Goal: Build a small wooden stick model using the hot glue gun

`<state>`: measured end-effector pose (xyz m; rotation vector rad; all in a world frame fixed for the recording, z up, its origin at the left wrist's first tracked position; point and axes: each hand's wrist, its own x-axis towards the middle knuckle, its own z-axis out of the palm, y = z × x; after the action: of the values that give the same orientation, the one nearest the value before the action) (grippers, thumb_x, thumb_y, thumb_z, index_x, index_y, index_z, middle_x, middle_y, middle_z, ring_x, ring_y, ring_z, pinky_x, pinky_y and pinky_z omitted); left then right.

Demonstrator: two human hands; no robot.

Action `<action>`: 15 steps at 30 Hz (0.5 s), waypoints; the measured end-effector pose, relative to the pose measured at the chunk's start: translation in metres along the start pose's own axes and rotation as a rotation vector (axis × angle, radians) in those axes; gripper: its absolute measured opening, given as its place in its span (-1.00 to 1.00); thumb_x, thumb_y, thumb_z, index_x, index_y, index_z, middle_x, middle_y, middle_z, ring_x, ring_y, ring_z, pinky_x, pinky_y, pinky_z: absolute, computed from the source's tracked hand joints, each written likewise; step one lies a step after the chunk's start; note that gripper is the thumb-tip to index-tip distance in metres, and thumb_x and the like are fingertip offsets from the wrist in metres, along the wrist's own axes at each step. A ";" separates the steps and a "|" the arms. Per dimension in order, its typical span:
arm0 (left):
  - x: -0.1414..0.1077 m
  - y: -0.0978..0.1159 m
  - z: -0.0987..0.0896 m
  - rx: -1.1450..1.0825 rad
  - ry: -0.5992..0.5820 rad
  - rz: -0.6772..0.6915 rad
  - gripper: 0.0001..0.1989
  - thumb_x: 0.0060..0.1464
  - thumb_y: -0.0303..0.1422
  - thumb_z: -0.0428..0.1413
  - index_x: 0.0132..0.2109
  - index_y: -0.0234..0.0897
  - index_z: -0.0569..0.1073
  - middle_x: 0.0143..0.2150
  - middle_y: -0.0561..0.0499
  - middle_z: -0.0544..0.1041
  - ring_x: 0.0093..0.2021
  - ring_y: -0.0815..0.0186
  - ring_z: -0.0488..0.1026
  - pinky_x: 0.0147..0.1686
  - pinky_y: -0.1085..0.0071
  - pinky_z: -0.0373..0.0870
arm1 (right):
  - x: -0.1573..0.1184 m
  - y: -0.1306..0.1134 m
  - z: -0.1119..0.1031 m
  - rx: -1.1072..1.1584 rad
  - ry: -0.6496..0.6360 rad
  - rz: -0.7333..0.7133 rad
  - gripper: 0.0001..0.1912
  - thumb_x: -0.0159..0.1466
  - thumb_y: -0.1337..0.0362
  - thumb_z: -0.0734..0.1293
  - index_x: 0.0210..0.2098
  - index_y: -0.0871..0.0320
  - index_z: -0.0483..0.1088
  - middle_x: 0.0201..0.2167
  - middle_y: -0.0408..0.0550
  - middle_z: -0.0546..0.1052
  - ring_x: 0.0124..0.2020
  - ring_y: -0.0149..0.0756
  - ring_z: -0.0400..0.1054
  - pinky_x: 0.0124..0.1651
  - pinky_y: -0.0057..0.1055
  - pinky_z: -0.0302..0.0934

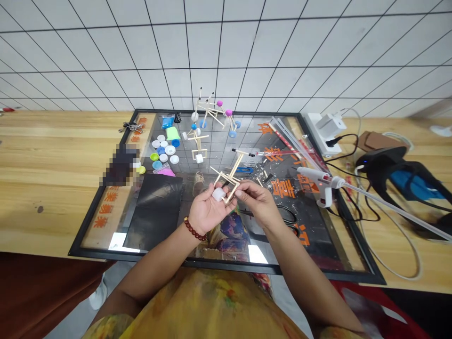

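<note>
My left hand (203,212) is turned palm up, with a beaded bracelet on its wrist. Its curled fingers cradle the lower end of a small bike-like model (236,165) made of wooden sticks, with a dark-tipped crossbar at the top. A white bottle cap (218,194) rests against the palm; whether it is fixed to the sticks I cannot tell. From the right, my right hand (261,202) pinches the model's lower stick between thumb and fingers. Beyond the hands stand other stick models (199,139) with cap wheels.
Loose bottle caps (170,150) lie left of the models, near a black sheet (153,212). On the right are a white glue gun (319,183), clear glue sticks (287,136), black-handled scissors (287,214), a blue cutter (245,170) and a power strip (323,136) with trailing cables.
</note>
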<state>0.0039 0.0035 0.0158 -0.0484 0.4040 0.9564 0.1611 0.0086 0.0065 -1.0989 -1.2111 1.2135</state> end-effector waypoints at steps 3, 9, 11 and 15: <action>-0.001 0.002 0.000 0.004 -0.011 0.026 -0.71 0.27 -0.22 -0.01 -0.30 -0.29 0.48 -0.30 -0.03 0.48 -0.20 0.28 0.46 -0.04 0.24 0.36 | -0.002 -0.005 -0.010 -0.007 0.053 -0.070 -0.85 0.12 0.17 0.44 -0.46 0.09 0.46 -0.39 -0.11 0.45 -0.31 -0.31 0.34 -0.19 -0.30 0.26; -0.002 0.007 0.000 0.001 -0.024 0.086 -0.64 0.28 -0.14 -0.05 -0.30 -0.30 0.47 -0.28 -0.05 0.48 -0.18 0.27 0.46 -0.03 0.22 0.38 | -0.009 -0.018 -0.045 -0.012 0.285 -0.240 -0.89 0.09 0.23 0.45 -0.47 0.09 0.44 -0.43 -0.12 0.42 -0.33 -0.30 0.32 -0.20 -0.28 0.23; -0.003 0.007 0.000 0.022 -0.031 0.105 -0.63 0.28 -0.14 -0.06 -0.30 -0.30 0.47 -0.28 -0.06 0.47 -0.18 0.26 0.46 -0.03 0.21 0.38 | -0.010 -0.017 -0.051 -0.100 0.320 -0.226 -0.85 0.06 0.21 0.47 -0.49 0.09 0.44 -0.44 -0.12 0.44 -0.34 -0.29 0.33 -0.24 -0.30 0.23; -0.004 0.004 0.004 0.103 -0.045 0.171 -0.61 0.31 -0.17 -0.10 -0.30 -0.32 0.48 -0.28 -0.07 0.45 -0.19 0.28 0.45 -0.03 0.23 0.38 | -0.015 -0.014 -0.040 -0.345 0.238 -0.147 -0.77 0.05 0.16 0.51 -0.35 0.09 0.47 -0.39 -0.13 0.45 -0.41 -0.35 0.28 -0.30 -0.33 0.23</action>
<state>0.0000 0.0032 0.0210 0.1025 0.4203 1.1015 0.2029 -0.0062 0.0172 -1.3383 -1.3183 0.7535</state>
